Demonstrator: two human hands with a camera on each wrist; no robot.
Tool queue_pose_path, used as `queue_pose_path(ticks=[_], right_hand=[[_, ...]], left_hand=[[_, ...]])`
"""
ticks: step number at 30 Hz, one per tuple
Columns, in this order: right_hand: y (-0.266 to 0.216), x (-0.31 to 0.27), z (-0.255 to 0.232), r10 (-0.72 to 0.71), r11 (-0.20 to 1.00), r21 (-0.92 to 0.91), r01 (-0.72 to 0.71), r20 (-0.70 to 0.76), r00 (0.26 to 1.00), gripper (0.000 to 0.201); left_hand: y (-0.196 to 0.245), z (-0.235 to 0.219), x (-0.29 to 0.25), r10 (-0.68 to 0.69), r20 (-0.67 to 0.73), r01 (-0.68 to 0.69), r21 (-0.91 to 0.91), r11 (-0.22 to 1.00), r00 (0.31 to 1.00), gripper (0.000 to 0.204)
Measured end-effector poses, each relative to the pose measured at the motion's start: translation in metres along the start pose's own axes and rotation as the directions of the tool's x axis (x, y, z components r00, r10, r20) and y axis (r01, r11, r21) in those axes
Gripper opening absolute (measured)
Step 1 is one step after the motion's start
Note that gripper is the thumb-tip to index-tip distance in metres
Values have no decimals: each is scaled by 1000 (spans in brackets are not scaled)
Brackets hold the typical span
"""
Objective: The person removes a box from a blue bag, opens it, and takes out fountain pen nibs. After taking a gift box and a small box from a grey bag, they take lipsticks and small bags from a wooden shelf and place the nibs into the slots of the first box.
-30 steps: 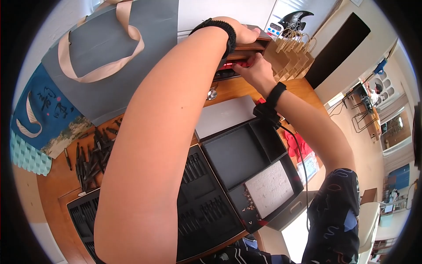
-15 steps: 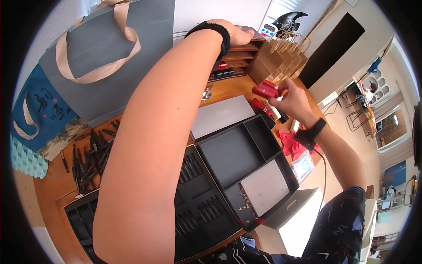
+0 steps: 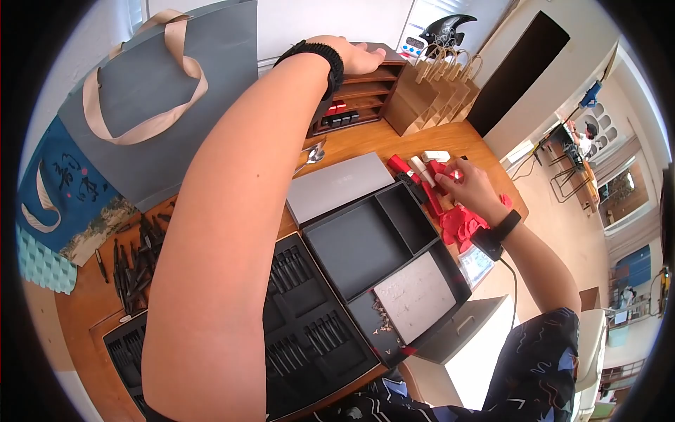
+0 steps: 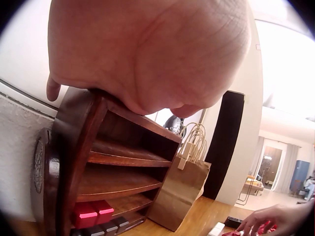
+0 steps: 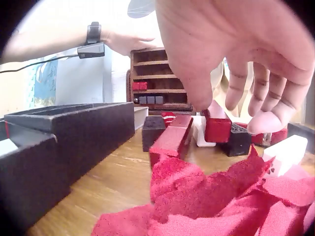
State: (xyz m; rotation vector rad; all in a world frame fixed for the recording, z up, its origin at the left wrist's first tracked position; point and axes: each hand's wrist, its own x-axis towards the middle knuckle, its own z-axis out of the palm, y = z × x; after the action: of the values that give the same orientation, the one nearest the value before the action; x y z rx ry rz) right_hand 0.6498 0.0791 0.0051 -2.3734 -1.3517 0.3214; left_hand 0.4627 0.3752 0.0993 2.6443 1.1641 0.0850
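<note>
My left hand (image 3: 357,58) rests with straight fingers on top of a small brown wooden shelf (image 4: 123,185). Red boxes (image 4: 87,213) and black ones stand on the shelf's lower levels. Over the right part of the table, my right hand (image 3: 474,191) is low among red, white and black boxes. In the right wrist view, its thumb and index finger pinch the top of a red box (image 5: 217,130). Another long red box (image 5: 173,138) and a white box (image 5: 199,132) lie beside it. Red petal-like pieces (image 5: 206,201) are in front.
Left of the shelf stands a large grey bag (image 3: 218,56); paper bags (image 3: 411,98) stand to its right. A black compartment box (image 3: 355,246) and a black slotted tray (image 3: 295,309) occupy the front. Black pens (image 3: 130,271) are piled at left.
My right hand has drawn red boxes out of the shelf and carried them right and down beside the others on the table. My left hand stays on the shelf top.
</note>
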Motion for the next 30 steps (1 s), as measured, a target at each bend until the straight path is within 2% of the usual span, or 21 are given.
queue_pose_path(ticks=[1,2,4,7,11,13,14,15,17,20,22,26,30], right_hand=[[-1,0,-1,57,996,64,-59,27,998,39],[1,1,0,58,996,64,-60,25,998,39],[5,4,2,36,993,109,-39,30,999,36],[-3,3,3,108,982,147,-115,53,993,33],[-13,7,-10,130,988,85,-132,30,991,33],[-9,18,-13,-109,992,-78,99,-141,984,34],[-13,23,-18,-112,993,8,114,-147,983,34],[-19,29,-21,-111,993,8,114,-146,983,34],[-45,39,-25,-249,968,4,252,-146,957,34],[-92,58,-14,-221,970,93,225,-53,974,42],[-118,75,14,-202,964,155,215,-94,975,41],[-172,89,46,-161,980,98,171,-96,982,51],[-182,106,74,-191,974,90,209,-175,966,46]], left_hand=[[0,0,0,-3,0,3,10,1000,1000,82],[0,1,0,-1,0,1,10,1000,1000,82],[0,4,-1,19,-100,-16,32,999,995,78],[1,3,-3,13,-97,-9,44,999,995,78],[2,1,-6,14,-93,-12,20,1000,996,78],[2,0,-8,19,-75,-17,34,999,997,77],[2,-1,-7,18,-75,-16,33,999,997,77],[2,-2,-6,12,-42,-11,25,1000,999,79],[3,-2,-6,6,-7,-6,17,1000,1000,82],[4,-2,-12,19,-69,-17,32,999,997,74],[4,-4,-15,1,-58,-3,-32,999,998,73],[0,-6,-11,23,16,-21,-92,996,1000,77],[0,-4,-10,11,3,-10,-132,991,1000,78]])
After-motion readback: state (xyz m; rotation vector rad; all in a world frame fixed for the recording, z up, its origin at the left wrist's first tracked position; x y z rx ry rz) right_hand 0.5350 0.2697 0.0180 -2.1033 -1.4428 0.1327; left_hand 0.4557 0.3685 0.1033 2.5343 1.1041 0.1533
